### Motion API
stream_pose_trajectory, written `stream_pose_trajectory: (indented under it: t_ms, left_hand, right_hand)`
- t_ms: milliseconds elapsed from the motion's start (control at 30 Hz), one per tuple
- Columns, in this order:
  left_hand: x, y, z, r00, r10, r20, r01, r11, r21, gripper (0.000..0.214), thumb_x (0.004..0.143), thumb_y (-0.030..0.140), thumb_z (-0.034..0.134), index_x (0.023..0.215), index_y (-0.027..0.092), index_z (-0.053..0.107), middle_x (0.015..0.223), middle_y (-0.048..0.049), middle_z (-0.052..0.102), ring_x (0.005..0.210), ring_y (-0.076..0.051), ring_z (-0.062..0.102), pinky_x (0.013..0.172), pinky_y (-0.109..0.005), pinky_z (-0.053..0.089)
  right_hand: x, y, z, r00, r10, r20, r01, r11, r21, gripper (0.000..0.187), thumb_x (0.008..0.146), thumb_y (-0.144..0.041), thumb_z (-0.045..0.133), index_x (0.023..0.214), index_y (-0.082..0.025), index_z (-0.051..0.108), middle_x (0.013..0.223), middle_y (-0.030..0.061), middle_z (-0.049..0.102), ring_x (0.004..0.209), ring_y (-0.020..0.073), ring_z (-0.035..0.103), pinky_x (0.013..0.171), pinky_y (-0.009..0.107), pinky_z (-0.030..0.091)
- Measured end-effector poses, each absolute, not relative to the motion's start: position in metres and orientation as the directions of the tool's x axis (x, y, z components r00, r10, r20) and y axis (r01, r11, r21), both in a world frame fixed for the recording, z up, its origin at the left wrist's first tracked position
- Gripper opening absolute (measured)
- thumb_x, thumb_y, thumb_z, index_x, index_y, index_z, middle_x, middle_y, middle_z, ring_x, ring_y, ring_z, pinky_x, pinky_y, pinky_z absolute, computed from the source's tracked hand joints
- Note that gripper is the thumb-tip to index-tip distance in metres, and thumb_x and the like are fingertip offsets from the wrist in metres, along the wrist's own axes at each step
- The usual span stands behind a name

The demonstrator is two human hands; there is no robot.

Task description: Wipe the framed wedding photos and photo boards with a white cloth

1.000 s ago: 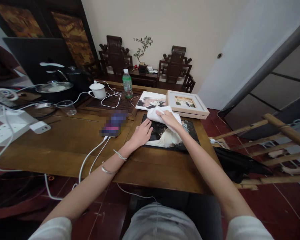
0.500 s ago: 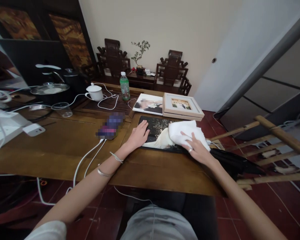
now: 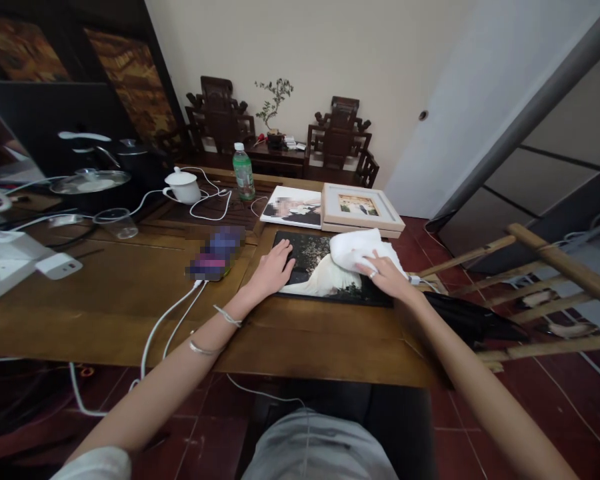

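Observation:
A dark framed photo [image 3: 325, 277] lies flat on the wooden table [image 3: 130, 300] in front of me. My left hand [image 3: 273, 270] rests on its left edge with the fingers spread flat. My right hand [image 3: 385, 273] presses a white cloth [image 3: 353, 248] onto the photo's right part, fingers laid over the cloth.
Behind the dark photo lie a white-bordered photo print [image 3: 293, 205] and a light wooden picture frame [image 3: 360, 208]. A phone [image 3: 214, 257] on white cables, a green bottle [image 3: 243, 172], a white teapot [image 3: 183, 187], a plastic cup [image 3: 115, 223] and a power strip [image 3: 10, 257] sit to the left. Bamboo poles [image 3: 555, 267] stand right.
My right hand swept the cloth from the photo's top left to its right edge, then back slightly up the right side. My left hand stayed on the left edge.

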State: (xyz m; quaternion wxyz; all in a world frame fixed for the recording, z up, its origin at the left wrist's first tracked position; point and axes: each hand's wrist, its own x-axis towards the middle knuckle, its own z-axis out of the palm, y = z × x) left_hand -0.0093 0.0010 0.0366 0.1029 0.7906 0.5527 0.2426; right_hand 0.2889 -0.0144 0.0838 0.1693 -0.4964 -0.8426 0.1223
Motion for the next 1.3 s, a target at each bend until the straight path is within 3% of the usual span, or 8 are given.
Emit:
stream_pose_trajectory:
  t_ms: [167, 333, 533, 633, 767, 967, 1133, 1300]
  left_hand:
    - [-0.012, 0.005, 0.032, 0.286, 0.915, 0.286, 0.809, -0.39, 0.439, 0.042, 0.095, 0.028, 0.04, 0.133, 0.013, 0.048, 0.15, -0.0155, 0.039, 0.142, -0.025, 0.032, 0.11, -0.049, 0.035]
    - [-0.011, 0.004, 0.034, 0.287, 0.92, 0.269, 0.81, -0.382, 0.445, 0.043, 0.096, 0.027, 0.039, 0.134, 0.009, 0.047, 0.151, -0.0167, 0.037, 0.142, -0.024, 0.031, 0.111, -0.049, 0.034]
    - [-0.008, -0.001, 0.04, 0.269, 0.928, 0.257, 0.82, -0.361, 0.444, 0.042, 0.096, 0.025, 0.039, 0.134, 0.011, 0.047, 0.151, -0.0159, 0.037, 0.142, -0.025, 0.031, 0.11, -0.05, 0.034]
    - [-0.008, -0.001, 0.039, 0.268, 0.928, 0.261, 0.82, -0.361, 0.443, 0.042, 0.095, 0.025, 0.039, 0.133, 0.01, 0.047, 0.15, -0.0163, 0.038, 0.142, -0.025, 0.031, 0.111, -0.049, 0.033]
    - [-0.009, 0.0, 0.038, 0.272, 0.926, 0.262, 0.817, -0.366, 0.445, 0.042, 0.095, 0.026, 0.039, 0.133, 0.012, 0.048, 0.15, -0.0161, 0.038, 0.142, -0.026, 0.032, 0.11, -0.051, 0.035]
    - [-0.01, 0.002, 0.037, 0.278, 0.924, 0.262, 0.813, -0.371, 0.449, 0.042, 0.095, 0.027, 0.039, 0.133, 0.011, 0.048, 0.151, -0.016, 0.038, 0.142, -0.025, 0.031, 0.11, -0.051, 0.034]
    - [-0.012, 0.005, 0.032, 0.288, 0.916, 0.278, 0.803, -0.389, 0.451, 0.043, 0.095, 0.029, 0.04, 0.134, 0.012, 0.047, 0.15, -0.016, 0.038, 0.142, -0.025, 0.03, 0.111, -0.049, 0.033]
    - [-0.014, 0.006, 0.029, 0.294, 0.911, 0.288, 0.798, -0.4, 0.451, 0.043, 0.095, 0.029, 0.039, 0.134, 0.013, 0.047, 0.151, -0.0156, 0.037, 0.142, -0.024, 0.03, 0.111, -0.05, 0.033]
  right_hand:
    - [0.285, 0.028, 0.082, -0.405, 0.883, 0.236, 0.796, 0.468, -0.385, 0.039, 0.096, -0.042, 0.035, 0.103, -0.021, 0.068, 0.119, 0.007, 0.068, 0.116, 0.0302, 0.058, 0.113, 0.053, 0.025]
    - [0.285, 0.004, 0.08, -0.406, 0.891, 0.203, 0.806, 0.454, -0.379, 0.038, 0.096, -0.041, 0.036, 0.104, -0.022, 0.067, 0.126, 0.0076, 0.064, 0.12, 0.0327, 0.056, 0.114, 0.056, 0.021]
    - [0.291, -0.086, 0.077, -0.435, 0.898, 0.073, 0.837, 0.433, -0.335, 0.038, 0.095, -0.043, 0.037, 0.105, -0.023, 0.068, 0.15, 0.0013, 0.04, 0.142, 0.0377, 0.023, 0.111, 0.057, 0.028]
    - [0.294, -0.116, 0.077, -0.47, 0.883, 0.025, 0.832, 0.452, -0.323, 0.037, 0.095, -0.043, 0.039, 0.103, -0.024, 0.069, 0.151, 0.0002, 0.039, 0.144, 0.0358, 0.018, 0.111, 0.055, 0.029]
    - [0.293, -0.108, 0.083, -0.473, 0.881, 0.003, 0.826, 0.445, -0.347, 0.039, 0.095, -0.045, 0.038, 0.111, -0.024, 0.067, 0.147, 0.0027, 0.044, 0.142, 0.0369, 0.026, 0.11, 0.055, 0.031]
    - [0.288, -0.032, 0.086, -0.415, 0.903, 0.116, 0.829, 0.427, -0.361, 0.041, 0.095, -0.044, 0.035, 0.107, -0.023, 0.068, 0.124, 0.0067, 0.066, 0.121, 0.0352, 0.054, 0.108, 0.055, 0.031]
    - [0.289, 0.025, 0.088, -0.373, 0.904, 0.209, 0.811, 0.428, -0.399, 0.041, 0.095, -0.044, 0.036, 0.099, -0.019, 0.068, 0.112, 0.0099, 0.07, 0.105, 0.0311, 0.06, 0.097, 0.045, 0.041]
    - [0.286, 0.036, 0.091, -0.33, 0.906, 0.264, 0.788, 0.418, -0.452, 0.038, 0.094, -0.043, 0.039, 0.102, -0.018, 0.067, 0.115, 0.0094, 0.069, 0.109, 0.0294, 0.059, 0.098, 0.041, 0.04]
